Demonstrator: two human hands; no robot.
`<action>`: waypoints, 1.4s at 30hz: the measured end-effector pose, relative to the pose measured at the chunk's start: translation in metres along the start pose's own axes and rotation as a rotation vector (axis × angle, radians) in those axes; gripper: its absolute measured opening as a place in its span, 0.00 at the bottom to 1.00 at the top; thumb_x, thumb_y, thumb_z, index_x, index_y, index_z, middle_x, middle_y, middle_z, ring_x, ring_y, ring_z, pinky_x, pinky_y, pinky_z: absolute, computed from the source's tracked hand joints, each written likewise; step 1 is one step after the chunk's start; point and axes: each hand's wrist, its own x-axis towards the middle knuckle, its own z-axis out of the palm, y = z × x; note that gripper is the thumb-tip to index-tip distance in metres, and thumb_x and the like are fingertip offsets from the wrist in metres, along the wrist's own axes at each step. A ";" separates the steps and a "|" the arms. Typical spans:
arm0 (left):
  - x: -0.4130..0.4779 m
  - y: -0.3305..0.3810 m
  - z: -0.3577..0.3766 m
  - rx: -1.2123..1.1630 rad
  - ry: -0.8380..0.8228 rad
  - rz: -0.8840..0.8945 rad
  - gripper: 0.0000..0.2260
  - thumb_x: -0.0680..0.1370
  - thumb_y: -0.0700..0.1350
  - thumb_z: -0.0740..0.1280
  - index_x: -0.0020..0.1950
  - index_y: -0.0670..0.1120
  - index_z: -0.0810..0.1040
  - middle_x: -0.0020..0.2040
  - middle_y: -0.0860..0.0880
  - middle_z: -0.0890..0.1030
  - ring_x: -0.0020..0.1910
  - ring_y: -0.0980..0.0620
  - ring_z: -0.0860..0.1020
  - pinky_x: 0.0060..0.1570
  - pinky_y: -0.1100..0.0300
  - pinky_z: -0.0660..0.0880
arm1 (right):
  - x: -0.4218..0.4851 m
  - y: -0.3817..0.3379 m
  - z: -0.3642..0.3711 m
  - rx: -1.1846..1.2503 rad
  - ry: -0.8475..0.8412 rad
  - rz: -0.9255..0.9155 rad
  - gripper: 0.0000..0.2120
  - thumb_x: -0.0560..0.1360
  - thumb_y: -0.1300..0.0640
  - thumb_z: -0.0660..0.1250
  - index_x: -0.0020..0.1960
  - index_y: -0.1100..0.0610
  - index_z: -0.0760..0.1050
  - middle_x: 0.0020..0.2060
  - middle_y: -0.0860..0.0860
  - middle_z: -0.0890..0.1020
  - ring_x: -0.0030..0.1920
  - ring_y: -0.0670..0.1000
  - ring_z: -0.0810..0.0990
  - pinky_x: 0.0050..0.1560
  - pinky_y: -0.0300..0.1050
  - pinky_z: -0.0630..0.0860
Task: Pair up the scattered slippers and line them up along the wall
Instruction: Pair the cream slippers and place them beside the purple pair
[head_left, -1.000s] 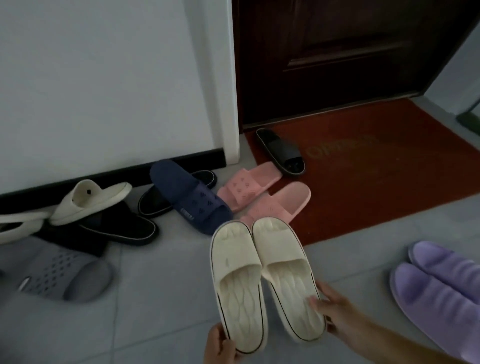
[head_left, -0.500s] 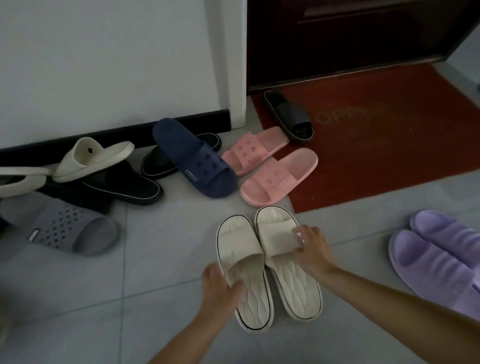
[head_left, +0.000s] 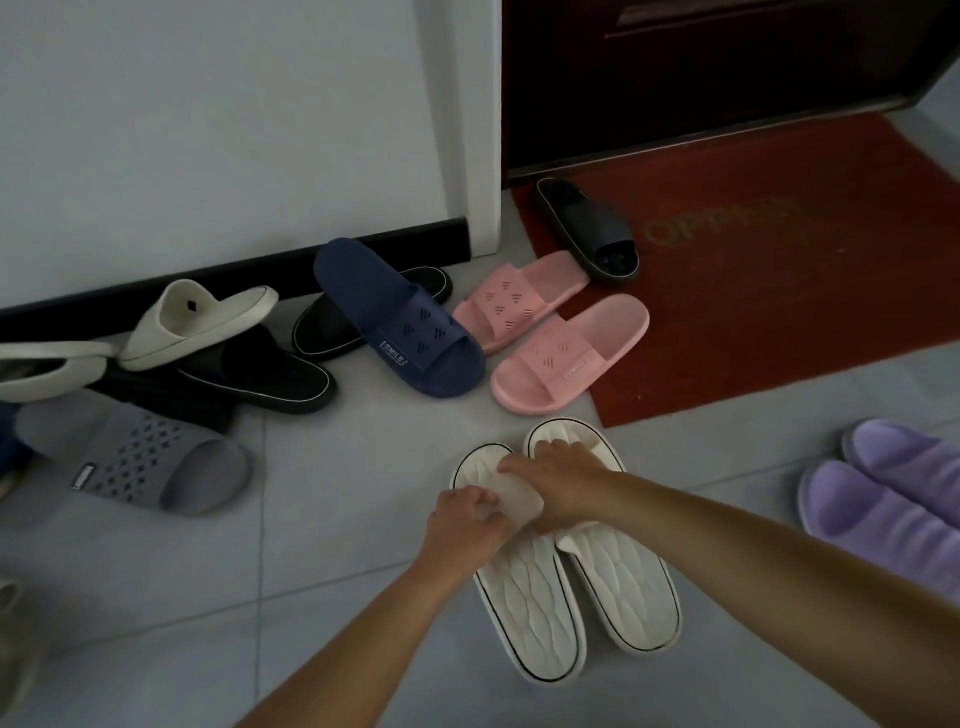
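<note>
Two cream slippers, touching — clasped by left grip, right grip

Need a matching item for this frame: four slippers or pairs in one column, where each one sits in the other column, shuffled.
Things
1. navy blue plastic slipper marked SMILE
2. dark grey open-toe slipper
3. pair of cream ribbed-sole slippers
4. pair of lilac foam slippers

Places
a. on the red doormat
b. on the grey floor tiles, with the left hand and right hand on the straps
c. lying over a black white-edged slipper
d. on the tiles at the right edge of the view

Pairs: 1-c, 2-a, 3-b, 4-d
</note>
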 end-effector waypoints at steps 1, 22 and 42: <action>-0.001 0.002 0.001 -0.062 -0.017 -0.006 0.12 0.74 0.42 0.64 0.56 0.43 0.79 0.52 0.43 0.80 0.47 0.46 0.81 0.47 0.59 0.77 | -0.005 0.004 0.002 0.025 -0.014 0.008 0.37 0.64 0.40 0.71 0.68 0.44 0.59 0.59 0.57 0.72 0.59 0.60 0.70 0.58 0.55 0.67; -0.016 0.077 0.116 -0.088 -0.171 0.194 0.14 0.76 0.47 0.66 0.61 0.46 0.74 0.57 0.49 0.76 0.44 0.57 0.74 0.41 0.63 0.69 | -0.169 0.129 0.029 0.510 0.022 0.509 0.35 0.66 0.47 0.71 0.68 0.43 0.58 0.55 0.53 0.74 0.56 0.57 0.73 0.57 0.55 0.73; -0.018 0.215 0.168 -0.033 -0.139 0.524 0.22 0.79 0.50 0.59 0.69 0.41 0.68 0.68 0.40 0.71 0.67 0.44 0.69 0.68 0.47 0.66 | -0.292 0.303 -0.002 1.638 0.913 1.103 0.25 0.62 0.53 0.76 0.58 0.57 0.76 0.40 0.54 0.82 0.35 0.53 0.80 0.31 0.41 0.74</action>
